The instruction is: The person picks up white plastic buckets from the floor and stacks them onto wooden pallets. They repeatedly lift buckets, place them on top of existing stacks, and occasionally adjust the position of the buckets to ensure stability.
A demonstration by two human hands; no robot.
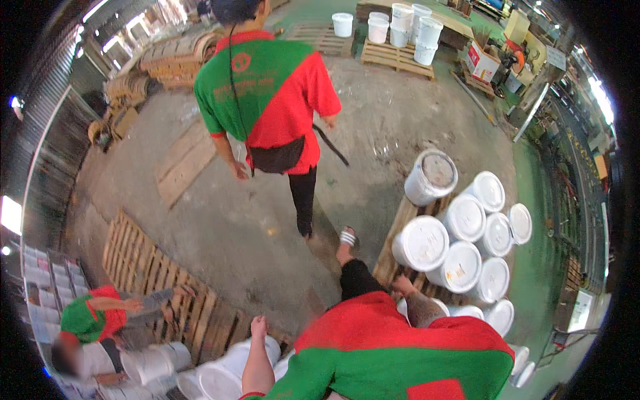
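My left hand [259,327] hangs low at the left, fingers curled in, holding nothing, just above a white bucket [230,373]. My right hand [403,286] is out at my side with fingers loosely apart and empty. It is close to the near edge of a wooden pallet [393,250] loaded with several white lidded buckets [421,243]. My sandalled foot [347,237] is stepped forward on the concrete floor beside that pallet.
A person in a red and green shirt [267,87] walks ahead of me. Another person [93,317] crouches at lower left by a bare pallet [160,273] and more buckets. One bucket [431,177] is tilted at the pallet's far end. Further pallets with buckets [400,33] stand at the back.
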